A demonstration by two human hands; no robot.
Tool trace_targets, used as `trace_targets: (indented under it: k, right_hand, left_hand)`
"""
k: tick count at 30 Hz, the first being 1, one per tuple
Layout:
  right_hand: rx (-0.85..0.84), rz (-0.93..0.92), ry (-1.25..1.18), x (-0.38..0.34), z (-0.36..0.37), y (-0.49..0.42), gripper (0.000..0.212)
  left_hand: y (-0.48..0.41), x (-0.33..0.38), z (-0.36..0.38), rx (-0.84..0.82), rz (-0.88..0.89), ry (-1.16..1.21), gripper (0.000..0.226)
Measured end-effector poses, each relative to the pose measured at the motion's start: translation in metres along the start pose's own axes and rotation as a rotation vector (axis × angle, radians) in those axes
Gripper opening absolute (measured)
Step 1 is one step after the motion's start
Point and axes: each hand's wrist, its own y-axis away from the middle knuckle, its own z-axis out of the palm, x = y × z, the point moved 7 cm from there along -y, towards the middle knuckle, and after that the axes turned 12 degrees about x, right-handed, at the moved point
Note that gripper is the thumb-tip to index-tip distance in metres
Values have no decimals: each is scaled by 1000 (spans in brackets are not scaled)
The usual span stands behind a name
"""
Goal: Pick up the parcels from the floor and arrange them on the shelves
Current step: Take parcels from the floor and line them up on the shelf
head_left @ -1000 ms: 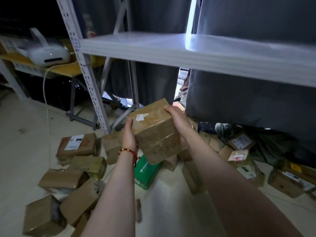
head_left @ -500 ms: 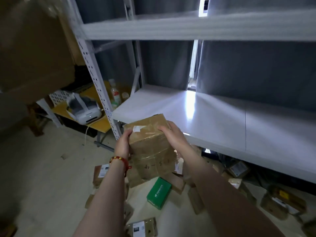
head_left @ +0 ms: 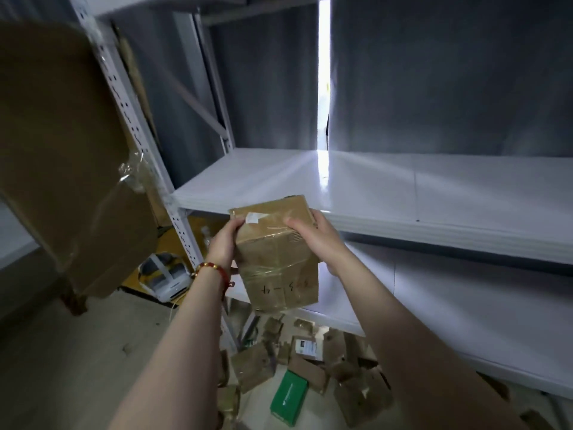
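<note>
The left hand [head_left: 224,243] and right hand [head_left: 316,240] are clasping opposite sides of a boxy, tape-wrapped cardboard parcel [head_left: 276,259]. It is hovering just before the smooth white shelf [head_left: 434,193]

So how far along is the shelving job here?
Done: nothing visible; no parcel shows on the upper shelf or the lower shelf. In hand: the left hand and right hand grip one taped brown parcel in front of the upper shelf's edge, not yet set down. Left: many parcels on the floor, a green box among them.
</note>
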Motion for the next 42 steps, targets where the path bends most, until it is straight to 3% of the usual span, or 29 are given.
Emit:
trace_targets:
  k: [4,12,17,21,24,26,29,30,33,34,42]
  right_hand:
    - [19,-14,32,-61,-29,8,69]
    - [161,-196,10,-167,-107,29,50]
    - [266,-332,-87,-199,-158,40,67]
    - [338,-339,-89,-169,-189,33,79]
    - [369,-247,-75,-120,-212,28,87]
    - [381,-166,-86,-86,-229,28,80]
    - [432,-54,-144,-44,-253,26,49]
    - [476,-30,-149,-35,-262,24,40]
    - [578,-17,-116,-20,-282,16,20]
    - [586,-5,-89,-18,-286,14,19]
    - [552,43,-124,-4,-302,-8,38]
  left_hand:
    - [24,65,11,-60,61,-73,41]
    - [82,177,52,-146,325,-54,31]
    - [119,214,97,-230,465,89,22]
    - [125,185,137,-283,403,101,31]
    - [128,140,168,-314,292,71,60]
    - [127,110,188,-331,233,48,63]
    - [130,78,217,-399,160,-1,44]
    - [132,74,225,-381,181,-24,41]
    - [124,64,247,-300,291,-145,73]
    - [127,64,254,-287,319,-191,73]
    - [123,63,285,-299,357,-233,57]
